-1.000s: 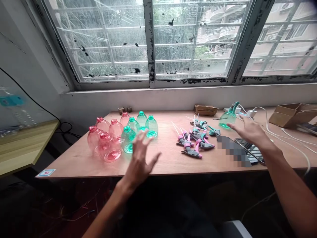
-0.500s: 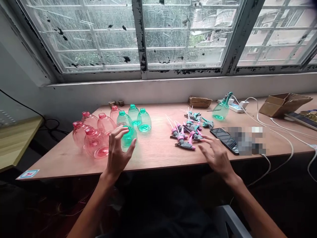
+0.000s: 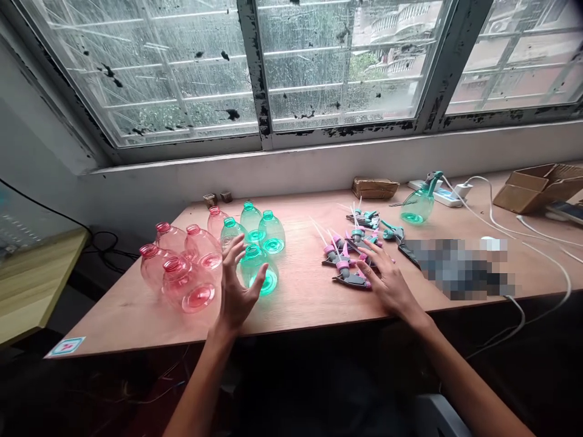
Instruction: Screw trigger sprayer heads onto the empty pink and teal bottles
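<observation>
My left hand (image 3: 241, 294) is open, its thumb and fingers spread beside the nearest green clear bottle (image 3: 262, 267), which has no top on it. Whether a finger touches the bottle I cannot tell. More open-necked green bottles (image 3: 272, 232) stand just behind, and several pink ones (image 3: 175, 282) are grouped to the left. Over the right edge of a pile of trigger spray heads (image 3: 350, 278) is my right hand (image 3: 387, 279), fingers apart and holding nothing. The spray heads are grey with pink or teal parts, and thin white tubes stick out of them.
A green spray bottle (image 3: 416, 205) with its trigger head on stands at the back right, near a power strip (image 3: 446, 195) and white cables. A small cardboard box (image 3: 376, 188) lies by the wall, and an open carton (image 3: 537, 188) is farther right. A blurred patch covers a dark phone-like object.
The view has shifted slightly, moving the table contents right and down. My right hand has come left and forward over the spray heads. My left hand stays open beside the green bottle.
</observation>
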Motion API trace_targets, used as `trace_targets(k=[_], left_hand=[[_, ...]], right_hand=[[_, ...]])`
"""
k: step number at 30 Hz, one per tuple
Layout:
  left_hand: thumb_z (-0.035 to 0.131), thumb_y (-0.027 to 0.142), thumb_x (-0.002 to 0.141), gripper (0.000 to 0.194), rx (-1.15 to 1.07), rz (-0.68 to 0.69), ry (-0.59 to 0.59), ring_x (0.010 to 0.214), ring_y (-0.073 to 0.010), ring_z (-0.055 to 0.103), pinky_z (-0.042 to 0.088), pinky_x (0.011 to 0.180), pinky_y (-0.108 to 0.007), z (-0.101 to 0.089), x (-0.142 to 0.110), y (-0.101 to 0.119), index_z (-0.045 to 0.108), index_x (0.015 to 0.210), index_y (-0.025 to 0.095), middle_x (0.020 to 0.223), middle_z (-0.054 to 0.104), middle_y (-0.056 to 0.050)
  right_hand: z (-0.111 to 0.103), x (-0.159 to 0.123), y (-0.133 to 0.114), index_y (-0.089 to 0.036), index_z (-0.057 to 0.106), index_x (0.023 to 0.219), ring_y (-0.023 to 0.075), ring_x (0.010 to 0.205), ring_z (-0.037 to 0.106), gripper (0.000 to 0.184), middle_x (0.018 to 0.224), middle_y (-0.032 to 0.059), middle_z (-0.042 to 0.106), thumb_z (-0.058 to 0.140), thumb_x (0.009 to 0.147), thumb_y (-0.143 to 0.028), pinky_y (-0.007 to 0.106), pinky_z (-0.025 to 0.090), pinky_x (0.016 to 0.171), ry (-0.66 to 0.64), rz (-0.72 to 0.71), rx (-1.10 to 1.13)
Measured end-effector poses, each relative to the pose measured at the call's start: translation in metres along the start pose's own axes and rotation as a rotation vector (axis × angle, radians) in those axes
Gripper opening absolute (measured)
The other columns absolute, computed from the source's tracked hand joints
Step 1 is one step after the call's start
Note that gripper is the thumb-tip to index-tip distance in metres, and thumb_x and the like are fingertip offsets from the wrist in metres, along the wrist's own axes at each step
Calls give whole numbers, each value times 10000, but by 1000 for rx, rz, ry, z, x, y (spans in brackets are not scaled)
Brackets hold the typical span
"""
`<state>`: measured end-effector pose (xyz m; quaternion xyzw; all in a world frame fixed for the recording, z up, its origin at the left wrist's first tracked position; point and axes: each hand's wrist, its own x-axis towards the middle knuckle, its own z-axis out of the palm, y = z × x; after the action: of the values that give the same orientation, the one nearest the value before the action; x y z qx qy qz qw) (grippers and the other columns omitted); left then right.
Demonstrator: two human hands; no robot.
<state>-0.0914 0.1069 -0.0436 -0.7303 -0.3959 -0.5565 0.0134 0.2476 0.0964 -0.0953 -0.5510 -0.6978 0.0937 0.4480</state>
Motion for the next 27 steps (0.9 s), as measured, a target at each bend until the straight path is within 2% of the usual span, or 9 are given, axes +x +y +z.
trace_targets(k=[2,6,9,13,16,19,24,27], left_hand=[[677,320,910,622,-51,-37,-65,1382,-299,476,455,1104,-519,1,-3,-1,348,1431,241,1524,429,-180],[616,395,944,598,-93,-201,-189,1405,-315,459,370,1165,-531,2,-9,-5,365,1450,200,1470,497,-180],[662,475,898,689,-151,-277,-322,1424,-338,433,368,1161,-532,1,-13,-11,365,1452,193,1493,474,-189],[706,484,866,712,-260,-312,-485,1321,-319,553,453,1098,-490,1,-16,-15,388,1443,211,1436,544,-176],[733,465,850,757,-263,-288,-525,1268,-308,602,484,1069,-476,0,-18,-12,373,1467,217,1430,558,-175],[776,472,803,881,-188,-275,-572,1316,-334,561,461,1090,-508,-1,-19,-6,322,1514,217,1463,528,-188],[769,491,802,981,-126,-356,-642,1296,-343,573,463,1085,-518,-3,-18,0,214,1568,230,1429,553,-175],[772,487,799,976,-136,-389,-651,1296,-339,571,455,1092,-506,-3,-17,1,219,1566,246,1422,556,-163]], right_hand=[[-1,0,0,-273,612,1335,326,1456,375,431,1539,91,476,461,1011,-514,554,320,1177,46,11,6],[-3,5,3,-250,597,1368,314,1467,360,431,1559,91,452,424,1027,-448,531,298,1199,125,-31,-65],[-4,13,13,-201,575,1394,322,1466,361,467,1538,121,478,402,1024,-429,531,295,1198,79,-60,-153],[-1,29,28,-217,580,1388,338,1405,449,466,1459,127,570,368,1025,-418,548,343,1149,-31,-22,-283],[3,41,31,-240,624,1333,339,1325,527,433,1377,117,641,361,1027,-395,562,355,1116,-80,4,-340],[5,49,28,-248,669,1258,357,1308,524,403,1339,111,664,371,1021,-383,621,297,1111,-93,6,-362],[5,51,20,-240,711,1137,362,1252,545,348,1247,115,705,402,1005,-327,682,149,1128,-136,-7,-380],[7,50,17,-227,704,1153,360,1228,551,328,1245,127,700,432,975,-270,662,168,1122,-155,0,-392]])
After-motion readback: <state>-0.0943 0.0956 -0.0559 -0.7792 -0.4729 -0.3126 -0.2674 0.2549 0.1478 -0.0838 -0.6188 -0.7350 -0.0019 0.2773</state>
